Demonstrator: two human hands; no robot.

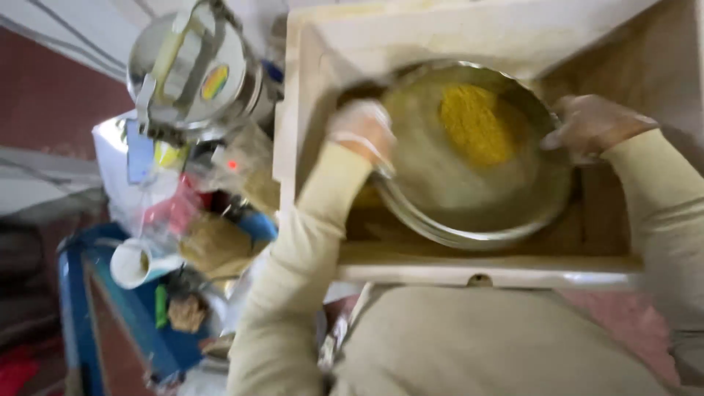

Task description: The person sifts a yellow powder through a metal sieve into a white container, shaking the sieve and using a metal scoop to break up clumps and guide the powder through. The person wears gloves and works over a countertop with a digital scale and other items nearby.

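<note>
Two gloved hands are seen at opposite sides of a round metal sieve [469, 213] that is held inside a pale wooden box [308, 110]. The left hand [361, 132] is closed over the rim at about nine o'clock, the fingers curled down on the metal; the right hand [590, 125] is closed on the rim at about three o'clock, though the blur keeps its fingertips from being read clearly. A heap of yellow powder [477, 125] is carried in the sieve, lying toward twelve o'clock of the pan, between the two hands and somewhat nearer the right one. The sieve is round, so no long axis is shown; it appears tilted slightly, with its near edge at six o'clock lower. Finer pale powder is spread across the rest of the mesh. Outside the box, at about ten o'clock, a shiny steel grinder [194, 73] stands above a clutter of bags, and a white cup [136, 262] is seen at about eight o'clock.
</note>
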